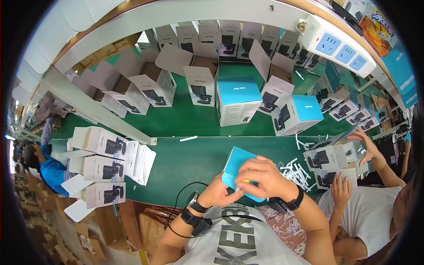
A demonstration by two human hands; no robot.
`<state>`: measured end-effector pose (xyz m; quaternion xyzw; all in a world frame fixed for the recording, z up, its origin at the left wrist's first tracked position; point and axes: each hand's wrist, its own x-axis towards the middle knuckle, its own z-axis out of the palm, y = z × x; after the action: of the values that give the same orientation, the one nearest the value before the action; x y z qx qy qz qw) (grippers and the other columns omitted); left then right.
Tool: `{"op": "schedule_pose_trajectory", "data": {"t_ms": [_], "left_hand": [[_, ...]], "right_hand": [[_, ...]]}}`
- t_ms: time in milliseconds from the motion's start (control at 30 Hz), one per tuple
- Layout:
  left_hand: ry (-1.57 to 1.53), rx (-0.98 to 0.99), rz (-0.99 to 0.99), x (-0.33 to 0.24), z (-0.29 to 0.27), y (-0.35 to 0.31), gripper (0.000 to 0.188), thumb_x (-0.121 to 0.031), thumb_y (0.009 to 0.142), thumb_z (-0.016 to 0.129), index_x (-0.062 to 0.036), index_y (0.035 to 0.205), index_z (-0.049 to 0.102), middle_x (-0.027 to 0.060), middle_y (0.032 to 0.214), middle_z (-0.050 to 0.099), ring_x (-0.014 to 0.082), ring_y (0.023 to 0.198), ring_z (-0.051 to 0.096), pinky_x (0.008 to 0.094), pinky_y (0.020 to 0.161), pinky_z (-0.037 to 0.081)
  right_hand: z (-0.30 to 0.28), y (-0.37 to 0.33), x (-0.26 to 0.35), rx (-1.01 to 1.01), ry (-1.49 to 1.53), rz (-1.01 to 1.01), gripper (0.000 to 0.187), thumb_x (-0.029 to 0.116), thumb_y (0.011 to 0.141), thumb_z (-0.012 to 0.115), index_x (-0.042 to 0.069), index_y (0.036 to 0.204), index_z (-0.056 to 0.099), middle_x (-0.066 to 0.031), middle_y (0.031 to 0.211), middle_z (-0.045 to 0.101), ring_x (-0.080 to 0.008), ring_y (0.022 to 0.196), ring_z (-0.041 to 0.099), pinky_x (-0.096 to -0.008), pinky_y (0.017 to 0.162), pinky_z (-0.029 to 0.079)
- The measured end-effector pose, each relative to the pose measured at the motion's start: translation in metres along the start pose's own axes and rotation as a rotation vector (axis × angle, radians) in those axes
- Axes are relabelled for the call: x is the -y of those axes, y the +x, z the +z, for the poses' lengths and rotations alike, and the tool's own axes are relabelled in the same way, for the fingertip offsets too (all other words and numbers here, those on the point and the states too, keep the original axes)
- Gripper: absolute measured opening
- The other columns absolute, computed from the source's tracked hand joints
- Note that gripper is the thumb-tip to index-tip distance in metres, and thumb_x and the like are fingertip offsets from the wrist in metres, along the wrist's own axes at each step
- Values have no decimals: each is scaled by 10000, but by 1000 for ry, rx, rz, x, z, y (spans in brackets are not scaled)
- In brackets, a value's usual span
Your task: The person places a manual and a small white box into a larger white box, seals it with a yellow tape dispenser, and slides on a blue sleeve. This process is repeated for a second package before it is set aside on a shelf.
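Observation:
In front of my chest, at the near edge of the green table, is a box with a blue face (235,161). My left hand (215,193) is closed on its near left corner. Over its near side, my right hand (264,177) is curled, with a small yellow thing (246,180) showing between the fingers; its kind is too hidden to tell. The fingertips of both hands almost meet at this corner, where something small and whitish shows. My right hand covers much of the blue face.
White paper strips (297,176) lie heaped right of the box. A stack of white leaflets (142,162) sits left, beside open cartons (104,171). Further boxes (238,101) stand on the raised green shelf. At right, a co-worker's hands (342,191) touch an open box (324,159).

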<state>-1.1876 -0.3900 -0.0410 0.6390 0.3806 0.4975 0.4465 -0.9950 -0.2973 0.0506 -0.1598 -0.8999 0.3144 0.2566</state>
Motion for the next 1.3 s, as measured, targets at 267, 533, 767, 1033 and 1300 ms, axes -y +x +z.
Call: {"op": "schedule_pose_trajectory", "data": {"t_ms": [267, 533, 767, 1033, 1300], "left_hand": [[269, 97, 3, -4, -7, -1, 601, -140, 833, 844, -53, 1376, 602, 130, 1345, 640, 291, 1288, 588, 407, 1089, 459], [149, -206, -143, -31, -2, -1, 753, -187, 785, 904, -32, 1444, 573, 206, 1546, 468, 381, 1431, 464, 455, 1193, 371], [257, -27, -95, -10, -46, -8, 788, -125, 751, 938, -42, 1456, 596, 186, 1467, 509, 399, 1419, 503, 474, 1153, 443], [440, -69, 153, 34, -59, -17, 551, -69, 739, 921, -121, 1264, 762, 97, 1095, 563, 367, 1214, 671, 429, 956, 609], [771, 143, 332, -6, -85, 4, 672, -318, 784, 892, -187, 1406, 675, 118, 1241, 593, 419, 1408, 514, 535, 1136, 471]], "right_hand": [[-3, -23, 5, -150, 4, 73, 198, 108, 759, 810, 123, 943, 738, -35, 939, 677, -216, 812, 660, -352, 700, 470], [-11, -109, 54, -430, -55, 710, 367, 123, 780, 895, 40, 1116, 773, -61, 892, 673, -172, 734, 599, -269, 667, 464], [68, -100, 36, -617, -246, 555, 427, 56, 783, 898, 29, 1190, 770, -75, 874, 677, -178, 752, 616, -288, 656, 478], [115, -111, 23, -814, -185, 605, 378, -4, 778, 889, 66, 1139, 804, -96, 1062, 676, -159, 666, 510, -295, 617, 462], [110, -113, 27, -618, -417, 534, 389, 1, 786, 859, 81, 1161, 793, -122, 1212, 689, -167, 686, 583, -301, 586, 480]]}}
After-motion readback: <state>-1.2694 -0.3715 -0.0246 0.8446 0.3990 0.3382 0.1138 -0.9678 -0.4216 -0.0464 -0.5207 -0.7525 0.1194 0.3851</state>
